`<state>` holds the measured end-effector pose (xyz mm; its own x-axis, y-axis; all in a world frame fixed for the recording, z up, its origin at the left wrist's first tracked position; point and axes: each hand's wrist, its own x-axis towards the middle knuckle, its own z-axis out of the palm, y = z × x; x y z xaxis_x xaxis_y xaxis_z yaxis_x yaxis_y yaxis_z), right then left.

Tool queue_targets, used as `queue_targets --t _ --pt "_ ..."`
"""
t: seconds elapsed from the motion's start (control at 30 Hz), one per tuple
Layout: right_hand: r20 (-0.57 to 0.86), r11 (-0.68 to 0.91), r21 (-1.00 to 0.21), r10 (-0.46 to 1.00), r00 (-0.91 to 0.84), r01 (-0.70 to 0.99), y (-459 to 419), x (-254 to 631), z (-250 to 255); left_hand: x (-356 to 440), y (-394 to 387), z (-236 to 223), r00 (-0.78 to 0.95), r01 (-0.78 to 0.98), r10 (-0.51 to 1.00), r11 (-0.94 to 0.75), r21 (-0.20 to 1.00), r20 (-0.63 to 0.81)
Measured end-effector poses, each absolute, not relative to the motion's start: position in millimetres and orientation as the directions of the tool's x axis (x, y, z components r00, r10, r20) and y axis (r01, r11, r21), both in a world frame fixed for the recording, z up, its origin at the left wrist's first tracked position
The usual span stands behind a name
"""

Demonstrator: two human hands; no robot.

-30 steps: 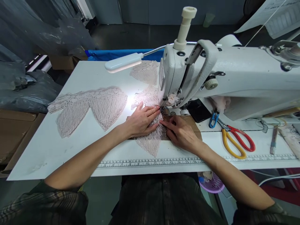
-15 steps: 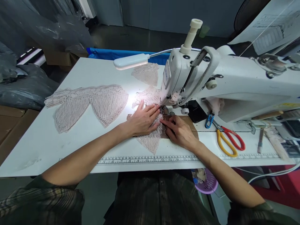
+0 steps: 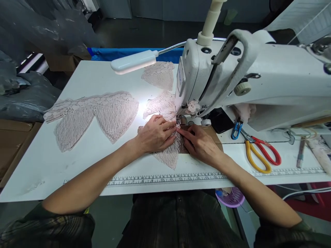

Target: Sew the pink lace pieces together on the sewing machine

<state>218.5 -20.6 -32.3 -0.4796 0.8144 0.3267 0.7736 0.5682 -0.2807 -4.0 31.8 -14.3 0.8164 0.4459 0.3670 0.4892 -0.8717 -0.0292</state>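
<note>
A pale pink lace piece [image 3: 167, 159] lies under the presser foot of a white sewing machine [image 3: 192, 74], its pointed end toward me. My left hand [image 3: 156, 134] rests flat on the lace just left of the needle area, fingers stretched out. From the other side my right hand [image 3: 199, 141] grips the lace edge close to the foot, index finger forward and the other fingers curled. Its thumb tip is partly hidden. More of the lace [image 3: 161, 103] spreads behind my left hand. Brown board [image 3: 213, 136] shows beneath my right hand.
Lace pieces [image 3: 116, 113] lie at left, another lace piece [image 3: 159, 74] at the back. A lamp [image 3: 134, 62] hangs over the table. Right of my hand are scissors [image 3: 261, 155] and blue thread snips [image 3: 236, 129]. A printed ruler [image 3: 155, 179] runs along the front edge.
My view has shifted closer to the machine. Both hands stay by the presser foot, and the left fingers sit slightly closer together on the lace.
</note>
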Motion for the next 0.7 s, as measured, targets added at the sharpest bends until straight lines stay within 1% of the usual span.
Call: queue_targets --t 0.13,0.27,0.37,0.47,0.57,0.7 --pt "0.265 0.544 -0.276 0.836 -0.481 0.793 -15.5 217.0 -27.7 -2.0 33.1 -13.7 0.8 0.532 0.497 -0.847 -0.015 0.336" --pt "0.223 0.525 -0.22 0.848 -0.482 0.822 -12.8 212.7 -23.0 1.1 34.6 -14.5 0.781 0.57 0.534 -0.821 -0.022 0.326" --pt "0.235 0.51 -0.196 0.854 -0.464 0.838 -14.3 211.6 -22.5 2.3 35.9 -14.9 0.776 0.588 0.556 -0.809 -0.022 0.299" --pt "0.283 0.513 -0.233 0.849 -0.447 0.826 -17.0 212.9 -24.1 2.5 37.2 -15.9 0.777 0.59 0.564 -0.808 -0.009 0.278" --pt "0.301 0.527 -0.248 0.839 -0.453 0.813 -18.5 213.6 -26.0 1.5 38.5 -16.8 0.777 0.58 0.555 -0.815 0.007 0.298" --pt "0.225 0.499 -0.22 0.862 -0.455 0.838 -18.4 211.9 -26.3 -2.3 46.6 -13.4 0.748 0.596 0.554 -0.803 -0.001 0.364"
